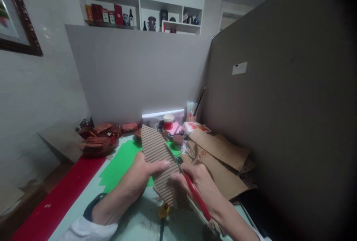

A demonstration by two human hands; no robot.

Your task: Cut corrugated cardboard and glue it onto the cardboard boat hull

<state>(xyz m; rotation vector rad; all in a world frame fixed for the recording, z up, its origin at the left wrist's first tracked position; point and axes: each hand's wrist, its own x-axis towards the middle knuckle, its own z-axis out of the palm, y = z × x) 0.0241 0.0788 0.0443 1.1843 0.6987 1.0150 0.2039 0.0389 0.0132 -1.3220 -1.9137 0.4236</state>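
Cardboard [160, 150] pinched in your left fingers [159, 166] could tear if the red-handled tool [197, 198], gripped just beside them in your right fingers [180, 179], twists.

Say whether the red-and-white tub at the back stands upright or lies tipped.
Upright: the red-and-white tub has its white part on top, the red below.

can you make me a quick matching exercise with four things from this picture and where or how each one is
Things
1. ridged cardboard piece
2. red-handled tool
3. green sheet
4. framed picture

Places and states
a. lying on the table
b. gripped in the right hand
c. on the left wall
d. striped, held by the left hand

Pairs: 1-d, 2-b, 3-a, 4-c
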